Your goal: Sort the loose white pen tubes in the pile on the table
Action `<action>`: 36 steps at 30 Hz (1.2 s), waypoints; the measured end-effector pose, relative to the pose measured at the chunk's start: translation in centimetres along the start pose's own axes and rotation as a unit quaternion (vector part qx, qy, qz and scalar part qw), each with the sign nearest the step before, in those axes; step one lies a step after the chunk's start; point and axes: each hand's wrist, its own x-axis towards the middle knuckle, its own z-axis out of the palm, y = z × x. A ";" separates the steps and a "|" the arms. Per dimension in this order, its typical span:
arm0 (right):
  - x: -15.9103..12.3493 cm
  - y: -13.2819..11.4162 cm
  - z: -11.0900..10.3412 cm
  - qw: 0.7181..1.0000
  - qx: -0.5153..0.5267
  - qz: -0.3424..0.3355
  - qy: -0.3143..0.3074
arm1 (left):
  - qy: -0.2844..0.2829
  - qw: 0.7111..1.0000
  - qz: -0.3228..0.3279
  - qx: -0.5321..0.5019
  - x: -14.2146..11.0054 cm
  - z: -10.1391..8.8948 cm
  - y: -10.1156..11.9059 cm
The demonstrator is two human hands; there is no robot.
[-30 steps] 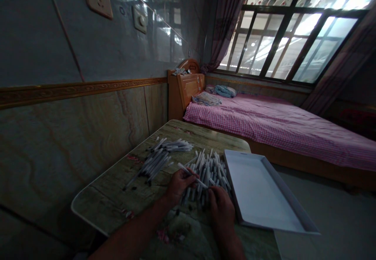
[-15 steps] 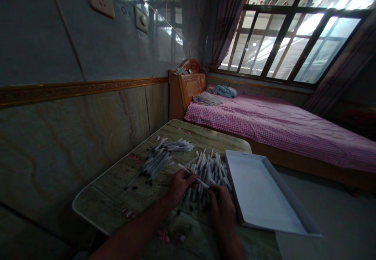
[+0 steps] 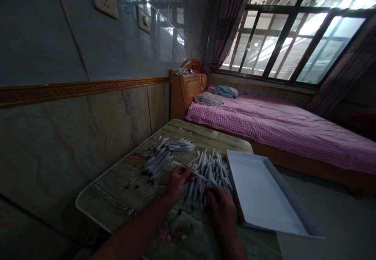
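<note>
My left hand (image 3: pixel 178 181) is closed on a slim white pen (image 3: pixel 198 174), pinched near its middle between thumb and fingers. The pen lies slantwise over a loose pile of white and grey pens (image 3: pixel 207 168). My right hand (image 3: pixel 222 207) rests at the near edge of that pile, its fingers curled; whatever they hold, if anything, is hidden. A second heap of pens (image 3: pixel 157 164) with dark tips lies to the left of my left hand. Small black pieces (image 3: pixel 179 211), too small to name surely, are scattered on the table near my hands.
A shallow white tray (image 3: pixel 264 193) sits at the right of the table (image 3: pixel 111 197), its corner reaching past the edge. Beyond stands a bed (image 3: pixel 249 115) with a pink checked cover. A tiled wall (image 3: pixel 117 122) runs along the left.
My left hand has shifted slightly left with the pen. My right hand has come away from the pen's near end and drawn back a little lower.
</note>
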 end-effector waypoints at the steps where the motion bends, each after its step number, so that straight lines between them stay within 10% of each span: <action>1: 0.0 -0.1 0.0 1.000 -0.012 -0.005 -0.007 | -0.002 1.000 0.002 0.002 0.0 -0.1 -0.1; 21: -0.1 -0.3 0.0 1.000 -0.011 -0.020 -0.005 | -0.079 0.995 -0.003 0.066 -0.8 0.6 -0.4; 36: 0.2 -0.1 -0.9 0.996 -0.085 -0.002 0.027 | 0.131 0.989 0.064 -0.037 2.6 -1.7 1.7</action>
